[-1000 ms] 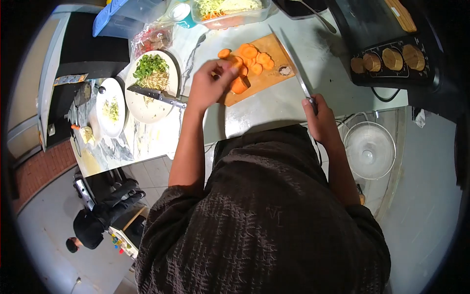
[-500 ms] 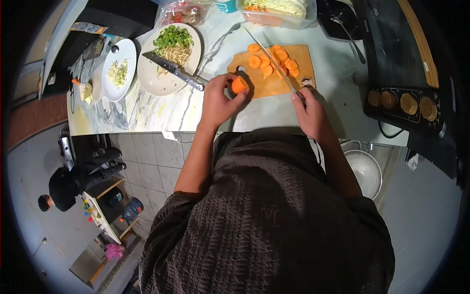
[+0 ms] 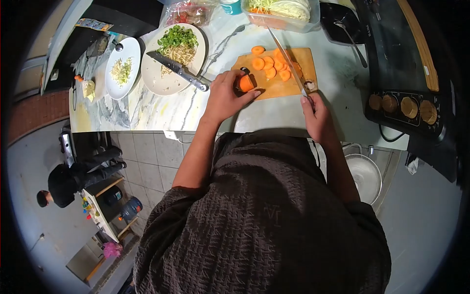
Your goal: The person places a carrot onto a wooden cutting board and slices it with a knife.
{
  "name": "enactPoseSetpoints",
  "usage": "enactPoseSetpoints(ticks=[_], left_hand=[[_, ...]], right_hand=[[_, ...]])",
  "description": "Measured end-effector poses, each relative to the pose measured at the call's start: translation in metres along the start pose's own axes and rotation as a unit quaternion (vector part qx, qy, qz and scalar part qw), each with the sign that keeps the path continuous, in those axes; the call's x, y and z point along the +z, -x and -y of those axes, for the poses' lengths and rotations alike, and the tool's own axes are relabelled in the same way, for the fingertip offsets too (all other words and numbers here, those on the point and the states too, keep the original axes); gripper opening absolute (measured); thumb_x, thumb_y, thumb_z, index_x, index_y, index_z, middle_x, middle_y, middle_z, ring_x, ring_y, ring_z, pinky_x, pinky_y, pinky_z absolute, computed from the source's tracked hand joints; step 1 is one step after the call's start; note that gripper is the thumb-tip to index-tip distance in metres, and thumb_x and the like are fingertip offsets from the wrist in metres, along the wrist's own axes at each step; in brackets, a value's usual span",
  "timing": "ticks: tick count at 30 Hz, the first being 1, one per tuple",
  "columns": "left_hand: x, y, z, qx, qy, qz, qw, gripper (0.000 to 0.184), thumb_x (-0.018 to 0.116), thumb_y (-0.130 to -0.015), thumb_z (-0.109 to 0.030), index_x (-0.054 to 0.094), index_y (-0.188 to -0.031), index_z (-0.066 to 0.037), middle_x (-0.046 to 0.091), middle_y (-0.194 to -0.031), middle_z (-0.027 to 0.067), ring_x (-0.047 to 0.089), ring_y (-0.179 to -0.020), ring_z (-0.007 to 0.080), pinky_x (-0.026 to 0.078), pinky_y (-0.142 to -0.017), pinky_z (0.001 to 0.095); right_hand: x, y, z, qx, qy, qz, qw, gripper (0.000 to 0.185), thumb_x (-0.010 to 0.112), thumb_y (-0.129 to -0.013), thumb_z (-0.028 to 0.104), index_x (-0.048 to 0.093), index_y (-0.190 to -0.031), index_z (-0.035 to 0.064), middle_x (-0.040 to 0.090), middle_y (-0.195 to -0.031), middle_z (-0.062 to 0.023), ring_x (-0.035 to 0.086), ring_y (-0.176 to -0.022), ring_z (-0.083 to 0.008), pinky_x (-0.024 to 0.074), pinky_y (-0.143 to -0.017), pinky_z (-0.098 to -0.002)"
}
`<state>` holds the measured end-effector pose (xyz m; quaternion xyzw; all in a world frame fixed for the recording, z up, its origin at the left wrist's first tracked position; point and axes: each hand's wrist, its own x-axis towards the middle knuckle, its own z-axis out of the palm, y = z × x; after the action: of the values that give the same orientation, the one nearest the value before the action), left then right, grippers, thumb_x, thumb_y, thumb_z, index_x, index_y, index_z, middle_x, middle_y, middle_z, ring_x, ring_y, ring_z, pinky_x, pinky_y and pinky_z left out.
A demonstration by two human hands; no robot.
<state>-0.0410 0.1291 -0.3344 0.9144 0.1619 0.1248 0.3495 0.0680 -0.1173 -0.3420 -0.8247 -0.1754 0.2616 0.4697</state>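
A wooden cutting board lies on the counter. At its left end my left hand is around a carrot piece, fingers on its far side and thumb on the near side. Several round carrot slices are spread over the middle and back of the board. My right hand grips the handle of a long knife, whose blade points away and slightly left across the slices. A small pale bit sits at the board's right end, beside the knife.
Left of the board, a round plate holds chopped greens, sprouts and another knife. Beyond it is an oval plate. A container of shredded vegetables and a black tray stand behind. A person is at far left.
Over the last second my left hand has gone from the slices to the carrot piece at the board's left end. The knife has moved over the board, then back toward its right side.
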Motion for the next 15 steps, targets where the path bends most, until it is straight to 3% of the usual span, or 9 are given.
enactPoseSetpoints(ticks=[6, 10, 12, 15], left_hand=[[0.003, -0.036, 0.007, -0.034, 0.056, 0.017, 0.998, 0.046, 0.076, -0.078, -0.028, 0.062, -0.110, 0.001, 0.065, -0.103, 0.0176, 0.062, -0.098, 0.0349, 0.050, -0.085, 0.0419], [0.013, -0.072, 0.019, 0.047, 0.045, 0.020, 0.998, 0.040, 0.066, -0.081, -0.016, 0.062, -0.118, -0.001, 0.066, -0.107, 0.0223, 0.064, -0.099, 0.0362, 0.050, -0.090, 0.0404], [0.013, -0.089, 0.017, -0.048, 0.040, 0.128, 0.990, 0.046, 0.062, -0.085, -0.014, 0.057, -0.130, -0.004, 0.067, -0.111, 0.0193, 0.066, -0.102, 0.0322, 0.050, -0.092, 0.0373], [0.020, -0.101, 0.021, -0.022, -0.007, 0.158, 0.987, 0.041, 0.063, -0.089, -0.018, 0.059, -0.128, -0.004, 0.067, -0.111, 0.0185, 0.067, -0.099, 0.0306, 0.051, -0.089, 0.0369]], right_hand=[[-0.005, 0.015, 0.001, 0.026, 0.007, -0.026, 0.999, 0.031, 0.054, -0.098, 0.030, 0.056, -0.097, -0.0006, 0.055, -0.069, -0.0110, 0.052, -0.063, -0.0166, 0.0439, -0.063, -0.0339], [-0.010, 0.026, 0.005, 0.052, 0.001, -0.042, 0.998, 0.032, 0.053, -0.098, 0.032, 0.055, -0.097, -0.0006, 0.055, -0.069, -0.0111, 0.053, -0.065, -0.0165, 0.0439, -0.064, -0.0338], [-0.014, 0.030, 0.004, 0.066, 0.008, -0.051, 0.996, 0.033, 0.053, -0.098, 0.032, 0.055, -0.097, -0.0009, 0.056, -0.070, -0.0112, 0.053, -0.065, -0.0167, 0.0441, -0.064, -0.0339], [-0.018, 0.036, -0.002, 0.088, 0.008, -0.062, 0.994, 0.035, 0.053, -0.098, 0.033, 0.055, -0.098, -0.0015, 0.057, -0.071, -0.0119, 0.055, -0.066, -0.0176, 0.0450, -0.065, -0.0340]])
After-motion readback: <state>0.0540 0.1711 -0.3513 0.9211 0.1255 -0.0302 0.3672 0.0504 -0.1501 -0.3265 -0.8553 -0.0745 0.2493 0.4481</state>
